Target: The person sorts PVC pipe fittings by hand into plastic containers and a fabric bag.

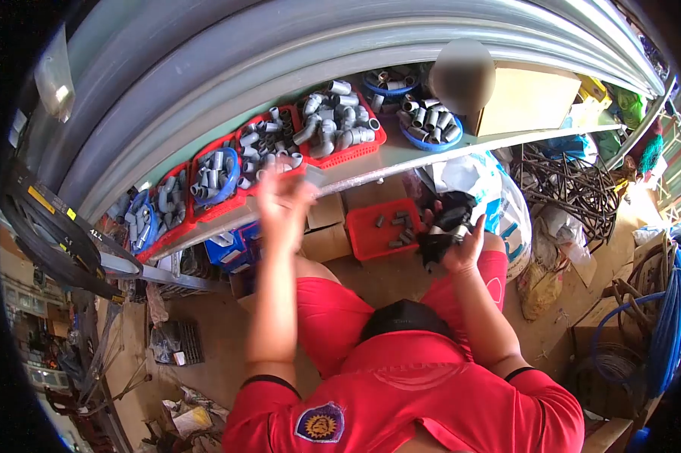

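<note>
My left hand [284,200] is raised in front of the shelf edge and smeared by motion. A blurred grey pipe fitting [314,177] shows at its fingers, close to the red baskets. My right hand [465,249] is closed around a crumpled black plastic bag [450,219] above my knee. Something pale shows in the bag, too small to name. Left of the bag, a red tray [363,251] holds several small grey fittings [402,220]. On the shelf, a red basket [359,153] is heaped with grey elbow fittings [325,132].
Long grey pipes [280,68] run above the shelf. A blue basket [452,143] of fittings and a cardboard box [525,94] stand there. At right are a big white sack [512,219], tangled dark metal rods [570,189] and a blue hose coil [671,317].
</note>
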Action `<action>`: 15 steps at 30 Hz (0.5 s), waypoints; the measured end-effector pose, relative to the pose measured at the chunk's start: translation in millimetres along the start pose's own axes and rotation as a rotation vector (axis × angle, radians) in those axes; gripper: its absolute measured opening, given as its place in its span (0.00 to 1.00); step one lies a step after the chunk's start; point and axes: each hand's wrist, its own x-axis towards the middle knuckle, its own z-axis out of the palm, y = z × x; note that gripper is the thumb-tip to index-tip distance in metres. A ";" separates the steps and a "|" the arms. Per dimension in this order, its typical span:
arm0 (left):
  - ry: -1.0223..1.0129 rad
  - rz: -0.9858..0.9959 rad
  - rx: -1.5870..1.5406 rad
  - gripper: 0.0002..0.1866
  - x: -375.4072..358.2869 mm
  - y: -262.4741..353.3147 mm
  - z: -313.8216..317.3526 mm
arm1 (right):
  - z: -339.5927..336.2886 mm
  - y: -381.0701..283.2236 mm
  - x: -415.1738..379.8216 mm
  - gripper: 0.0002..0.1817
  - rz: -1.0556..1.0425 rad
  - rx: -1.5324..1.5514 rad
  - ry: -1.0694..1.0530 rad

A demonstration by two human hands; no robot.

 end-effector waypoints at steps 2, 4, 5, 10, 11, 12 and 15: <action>-0.273 -0.265 -0.067 0.13 -50.4 -33.1 39.3 | 44.3 26.0 -6.2 0.41 0.091 -0.098 -0.112; -0.339 -0.089 0.000 0.09 -85.7 -45.5 85.2 | 52.7 47.2 -12.9 0.34 0.049 -0.456 -0.183; -0.303 -0.105 -0.016 0.12 -92.6 -35.5 91.5 | 66.6 47.7 -16.3 0.28 0.039 -0.764 -0.336; -0.329 -0.362 -0.336 0.17 -90.6 -29.4 91.4 | 121.1 24.8 -23.6 0.30 -0.296 -1.539 -0.675; -0.348 -0.430 -0.520 0.18 -90.1 -31.2 90.3 | 132.0 20.9 -29.4 0.31 -0.353 -1.675 -0.699; -0.356 -0.505 -0.577 0.18 -90.7 -30.5 87.4 | 139.5 17.4 -34.6 0.31 -0.413 -1.812 -0.723; -0.428 -0.652 -0.623 0.14 -90.9 -19.3 74.3 | 148.4 19.0 -45.0 0.34 -0.362 -1.954 -0.633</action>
